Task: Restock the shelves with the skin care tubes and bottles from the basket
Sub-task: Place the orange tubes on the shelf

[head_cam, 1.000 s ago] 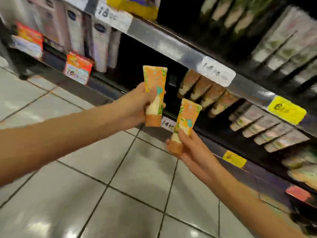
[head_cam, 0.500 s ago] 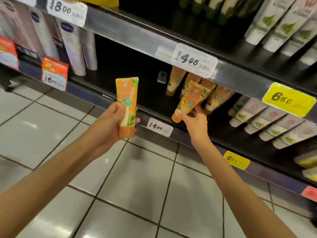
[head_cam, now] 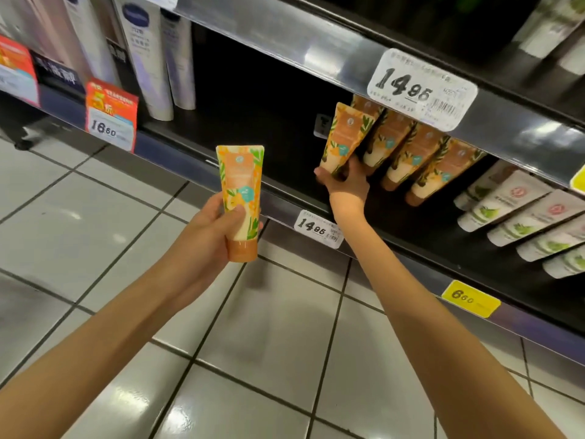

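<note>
Item: orange skin care tube, two units in hand; basket not in view.

Right hand (head_cam: 343, 182): closed around the cap end of an orange tube (head_cam: 340, 141), cap down, crimp tilted up and back. The tube stands at the left end of a row of matching orange tubes (head_cam: 411, 153) on the dark shelf (head_cam: 253, 128), touching or just beside the first of them; contact of the cap with the shelf floor cannot be told, as the hand covers it.

Left hand (head_cam: 218, 223): thumb and fingers wrapped round the lower half of a second orange tube (head_cam: 241, 198), held upright over the floor tiles (head_cam: 95, 217), in front of the shelf edge and well apart from the row.

Handling note: the step in hand appears to be seating the right-hand tube. It probably goes best set cap down at the same lean as its neighbours, printed face outward, and released only once it rests steady, since the row may topple if nudged. The open stretch of shelf left of the row likely takes the second tube.

Surroundings: price tag reading 14.95 (head_cam: 318, 229) on the shelf lip below; a larger 14.95 tag (head_cam: 421, 90) on the shelf above, whose edge overhangs the tube tops and limits headroom. White tubes with green print (head_cam: 512, 213) lie right of the row. Tall pale bottles (head_cam: 152, 58) stand far left, with a red promotional tag (head_cam: 110, 118) marked 16.60. Yellow tag (head_cam: 470, 299) lower right.
</note>
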`<state>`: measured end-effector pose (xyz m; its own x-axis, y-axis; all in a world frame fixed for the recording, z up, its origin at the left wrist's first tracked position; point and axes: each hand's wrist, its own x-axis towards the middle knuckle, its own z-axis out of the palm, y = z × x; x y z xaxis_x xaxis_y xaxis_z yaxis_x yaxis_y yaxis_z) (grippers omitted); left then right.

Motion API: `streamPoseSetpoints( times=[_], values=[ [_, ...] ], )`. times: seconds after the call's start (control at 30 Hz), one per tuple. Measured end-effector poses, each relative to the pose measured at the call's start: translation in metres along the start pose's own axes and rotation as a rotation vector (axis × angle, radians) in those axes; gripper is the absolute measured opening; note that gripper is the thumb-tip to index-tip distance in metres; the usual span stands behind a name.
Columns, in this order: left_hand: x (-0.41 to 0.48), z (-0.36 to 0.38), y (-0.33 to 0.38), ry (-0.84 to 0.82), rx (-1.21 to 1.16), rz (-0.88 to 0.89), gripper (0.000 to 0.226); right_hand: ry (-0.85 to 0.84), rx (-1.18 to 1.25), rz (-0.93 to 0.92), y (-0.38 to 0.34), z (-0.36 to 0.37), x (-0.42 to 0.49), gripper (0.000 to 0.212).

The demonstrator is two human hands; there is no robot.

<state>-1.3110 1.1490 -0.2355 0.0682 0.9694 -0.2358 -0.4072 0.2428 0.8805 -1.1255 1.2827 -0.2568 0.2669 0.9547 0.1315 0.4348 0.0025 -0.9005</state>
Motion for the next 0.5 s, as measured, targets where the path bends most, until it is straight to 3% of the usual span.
streamPoseSetpoints(
  times=[0.13,0.23,0.27,0.37,0.4,0.5],
  values=[
    [-0.001,0.008,0.0,-0.008,-0.01,-0.009,0.026,-0.03,0.009,0.064,-0.01,-0.006,-0.012,0.052],
    [-0.005,0.019,-0.001,-0.007,-0.039,-0.029,0.027,0.111,0.17,0.069,-0.018,-0.021,-0.053,0.039],
    [-0.006,0.024,-0.002,-0.013,-0.036,-0.035,0.028,0.06,0.177,0.053,-0.019,-0.027,-0.073,0.032],
    [-0.012,0.045,-0.012,-0.092,-0.009,-0.049,0.031,-0.381,0.209,0.044,-0.021,-0.045,-0.133,0.026],
    [-0.014,0.053,-0.016,-0.123,-0.007,-0.063,0.033,-0.452,0.231,0.061,-0.022,-0.051,-0.145,0.03],
    [-0.017,0.074,-0.027,-0.212,0.027,-0.121,0.034,-0.397,0.203,0.075,-0.019,-0.08,-0.151,0.034]
  ],
)
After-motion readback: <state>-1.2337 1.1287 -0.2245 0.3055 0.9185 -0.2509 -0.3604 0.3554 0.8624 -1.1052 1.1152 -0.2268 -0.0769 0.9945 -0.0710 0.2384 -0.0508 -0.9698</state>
